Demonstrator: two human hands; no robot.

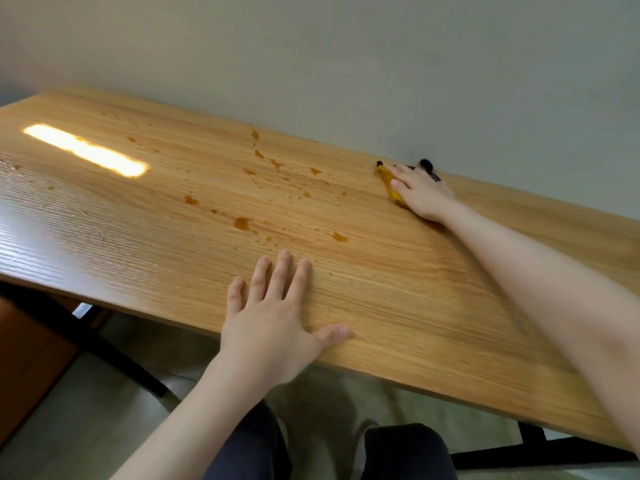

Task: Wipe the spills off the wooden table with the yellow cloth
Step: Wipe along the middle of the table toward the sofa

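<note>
The wooden table (398,292) runs from upper left to lower right along a pale wall. Brown spills (242,223) lie scattered over its middle, as small puddles and several droplets. My right hand (420,192) is stretched to the far edge by the wall and presses down on the yellow cloth (389,185), of which only a strip shows to the left of my fingers. My left hand (277,320) lies flat on the table near the front edge, fingers spread, holding nothing. The spills lie between my two hands.
A dark object (429,169) sits by the wall just behind my right hand. A bright light reflection (86,150) marks the table's left part. Black table legs (114,355) and a brown cabinet (27,362) stand below left.
</note>
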